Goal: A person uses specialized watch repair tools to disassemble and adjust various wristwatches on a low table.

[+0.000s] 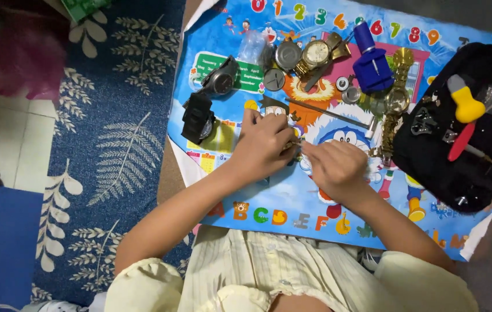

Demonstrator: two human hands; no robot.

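Head view, frame centre: left hand (263,144) and right hand (332,167) curled together over colourful mat (292,202), pinching something small, too hidden to identify; black pouch (459,156) right.

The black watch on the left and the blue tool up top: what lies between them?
In the head view, between the black watch and the blue tool lie a grey watch, round case backs and a gold watch.

Pale yellow striped garment with short sleeves, bare forearms.
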